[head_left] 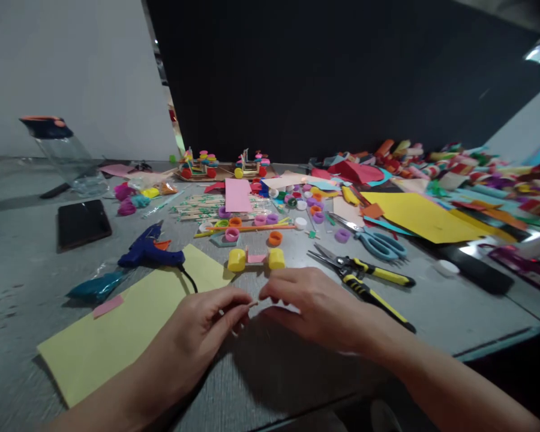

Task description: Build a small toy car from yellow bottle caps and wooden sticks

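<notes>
My left hand [207, 324] pinches a short thin stick [252, 303] between thumb and fingertips. Close beside its tip, my right hand [317, 309] has its fingers curled towards the thumb; what they hold, if anything, is hidden. A pale patch shows between its thumb and fingers, too unclear to name. Just beyond both hands stands a small assembly with two yellow rollers [237, 260] joined by a pink strip [256, 259]. Under the left forearm lies a pale yellow sheet [117, 336]. A blue glue gun [150, 249] rests at that sheet's far edge.
Black-and-yellow pliers [364, 279] and blue-handled scissors [380, 245] lie to the right. Coloured bottle caps [275, 238] and wrapped sticks [198, 207] spread across the middle. Two small model cars [199, 165] stand behind. A phone [83, 223] and a water bottle [63, 153] are left.
</notes>
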Action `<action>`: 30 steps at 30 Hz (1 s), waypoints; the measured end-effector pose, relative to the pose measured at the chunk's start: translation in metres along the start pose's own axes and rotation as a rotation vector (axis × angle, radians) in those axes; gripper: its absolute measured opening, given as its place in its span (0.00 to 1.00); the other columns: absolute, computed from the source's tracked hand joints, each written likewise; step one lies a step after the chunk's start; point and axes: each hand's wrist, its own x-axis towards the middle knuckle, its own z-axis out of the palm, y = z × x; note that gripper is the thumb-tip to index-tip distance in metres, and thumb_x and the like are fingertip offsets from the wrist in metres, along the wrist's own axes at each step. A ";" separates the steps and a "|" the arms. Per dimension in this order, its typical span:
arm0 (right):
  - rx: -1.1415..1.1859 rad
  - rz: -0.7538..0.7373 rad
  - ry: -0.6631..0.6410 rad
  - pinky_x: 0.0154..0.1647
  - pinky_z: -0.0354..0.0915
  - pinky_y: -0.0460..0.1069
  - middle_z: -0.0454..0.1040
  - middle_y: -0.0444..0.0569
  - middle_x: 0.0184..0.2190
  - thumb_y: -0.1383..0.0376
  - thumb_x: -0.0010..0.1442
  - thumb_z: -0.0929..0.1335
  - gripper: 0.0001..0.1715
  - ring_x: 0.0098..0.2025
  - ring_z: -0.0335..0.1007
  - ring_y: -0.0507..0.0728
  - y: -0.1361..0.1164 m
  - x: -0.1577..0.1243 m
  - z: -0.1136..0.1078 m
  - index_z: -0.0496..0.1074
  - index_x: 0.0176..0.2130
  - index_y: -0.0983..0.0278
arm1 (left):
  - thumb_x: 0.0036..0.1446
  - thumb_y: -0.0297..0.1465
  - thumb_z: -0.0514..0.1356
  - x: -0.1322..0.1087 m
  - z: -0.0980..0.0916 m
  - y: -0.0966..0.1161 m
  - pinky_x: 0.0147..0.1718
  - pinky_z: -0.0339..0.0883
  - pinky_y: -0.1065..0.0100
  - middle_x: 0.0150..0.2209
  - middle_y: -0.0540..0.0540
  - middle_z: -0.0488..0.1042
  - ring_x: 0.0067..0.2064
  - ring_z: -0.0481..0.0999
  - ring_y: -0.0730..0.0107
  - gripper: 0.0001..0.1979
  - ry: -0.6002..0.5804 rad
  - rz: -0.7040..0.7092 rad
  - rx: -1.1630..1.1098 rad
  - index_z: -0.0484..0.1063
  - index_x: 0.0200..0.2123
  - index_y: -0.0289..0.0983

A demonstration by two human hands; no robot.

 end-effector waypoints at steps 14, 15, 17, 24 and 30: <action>-0.479 0.426 0.022 0.50 0.68 0.65 0.75 0.67 0.49 0.64 0.58 0.69 0.26 0.50 0.74 0.74 0.098 -0.129 -0.030 0.69 0.55 0.67 | 0.63 0.30 0.63 -0.008 0.000 0.020 0.27 0.74 0.76 0.29 0.51 0.80 0.29 0.77 0.75 0.05 0.095 -0.006 -0.777 0.79 0.35 0.42; -0.464 0.412 0.043 0.49 0.69 0.66 0.75 0.65 0.46 0.65 0.55 0.69 0.26 0.48 0.74 0.74 0.099 -0.127 -0.028 0.69 0.54 0.66 | 0.63 0.30 0.63 -0.008 0.000 0.020 0.27 0.74 0.76 0.28 0.51 0.80 0.28 0.77 0.75 0.06 0.099 -0.010 -0.779 0.80 0.34 0.42; -0.458 0.401 0.098 0.46 0.68 0.69 0.73 0.65 0.44 0.63 0.53 0.67 0.26 0.46 0.73 0.77 0.099 -0.121 -0.024 0.67 0.52 0.64 | 0.63 0.30 0.63 -0.009 0.001 0.020 0.26 0.74 0.75 0.27 0.51 0.79 0.27 0.76 0.75 0.06 0.105 -0.018 -0.777 0.80 0.34 0.42; -0.331 0.292 0.256 0.42 0.74 0.61 0.71 0.61 0.50 0.61 0.60 0.64 0.31 0.48 0.75 0.71 0.031 -0.097 -0.004 0.53 0.60 0.58 | 0.60 0.29 0.65 -0.011 0.007 0.017 0.27 0.75 0.77 0.29 0.52 0.78 0.29 0.76 0.74 0.04 0.144 -0.045 -0.739 0.81 0.34 0.44; -0.230 0.144 0.147 0.47 0.75 0.62 0.70 0.62 0.55 0.66 0.50 0.66 0.45 0.55 0.71 0.72 -0.013 -0.076 0.015 0.49 0.64 0.60 | 0.55 0.21 0.66 -0.014 0.008 0.016 0.27 0.75 0.80 0.30 0.55 0.79 0.29 0.78 0.77 0.13 0.230 -0.020 -0.776 0.82 0.35 0.47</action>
